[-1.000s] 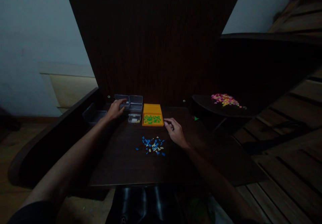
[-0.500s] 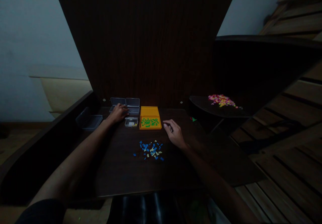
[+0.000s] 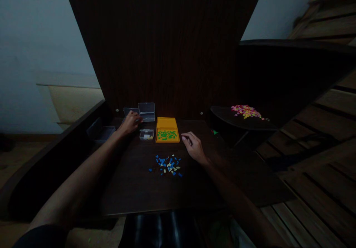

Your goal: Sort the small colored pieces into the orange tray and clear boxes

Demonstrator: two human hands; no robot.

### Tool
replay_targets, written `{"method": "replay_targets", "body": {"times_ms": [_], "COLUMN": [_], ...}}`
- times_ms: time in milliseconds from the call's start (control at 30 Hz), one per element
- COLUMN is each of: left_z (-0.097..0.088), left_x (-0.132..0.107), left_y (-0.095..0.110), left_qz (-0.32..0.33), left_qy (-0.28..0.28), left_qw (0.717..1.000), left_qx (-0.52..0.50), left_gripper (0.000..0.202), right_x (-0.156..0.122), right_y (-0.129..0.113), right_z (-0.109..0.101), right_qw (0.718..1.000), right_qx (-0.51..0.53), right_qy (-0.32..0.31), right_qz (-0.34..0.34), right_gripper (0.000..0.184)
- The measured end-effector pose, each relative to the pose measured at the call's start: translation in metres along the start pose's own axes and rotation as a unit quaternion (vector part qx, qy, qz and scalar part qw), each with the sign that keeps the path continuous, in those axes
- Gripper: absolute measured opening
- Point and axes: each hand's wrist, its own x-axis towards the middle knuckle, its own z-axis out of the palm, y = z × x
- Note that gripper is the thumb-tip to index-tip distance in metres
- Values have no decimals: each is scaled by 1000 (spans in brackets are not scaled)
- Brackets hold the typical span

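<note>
My left hand [image 3: 131, 122] is at the back left of the table, its fingers closed at the left edge of a clear plastic box [image 3: 147, 117] with a raised lid. Another clear box [image 3: 130, 110] is partly hidden behind that hand. My right hand [image 3: 194, 146] rests on the table with loosely bent fingers, thumb and forefinger apart, and nothing visible in it. Just left of it lies an open yellow box [image 3: 167, 123] with small green pieces [image 3: 167, 135] inside. In front is a loose heap of small blue and cream building bricks [image 3: 168, 165].
A small clear case [image 3: 146, 134] with a few pieces stands left of the yellow box. Another open clear box [image 3: 105, 133] is by the left side panel. Pink and yellow pieces [image 3: 246, 111] are piled on the right shelf [image 3: 222, 115]. A tall dark panel [image 3: 164, 55] rises behind.
The clear box at my left fingertips has shifted up and back, away from the box beside it. My right hand has stayed nearly still. The view has moved slightly.
</note>
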Motion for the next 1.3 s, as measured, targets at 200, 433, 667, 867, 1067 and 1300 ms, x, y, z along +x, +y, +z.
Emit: {"method": "replay_targets", "body": {"times_ms": [200, 433, 667, 867, 1067, 1300], "left_z": [-29, -39, -19, -1, 4, -4], "left_x": [-5, -32, -66, -74, -79, -87], "left_y": [27, 91, 144, 161, 162, 112], "left_qz": [53, 117, 161, 170, 155, 53], "left_qy": [51, 73, 41, 39, 119, 142], "left_qw": [997, 990, 981, 977, 974, 988], "left_qx": [-5, -31, -97, -121, -113, 2], "left_gripper": [25, 21, 18, 18, 23, 21], "right_x": [0, -1, -2, -3, -2, -1], "right_y": [0, 1, 1, -5, -4, -3], "right_z": [1, 13, 17, 15, 17, 14], "right_qw": [999, 937, 846, 865, 870, 853], "right_qx": [22, 297, 496, 459, 444, 479], "right_qy": [1, -38, -89, -94, -79, -44], "right_qz": [25, 181, 174, 179, 198, 201], "right_gripper": [21, 61, 91, 110, 102, 88]}}
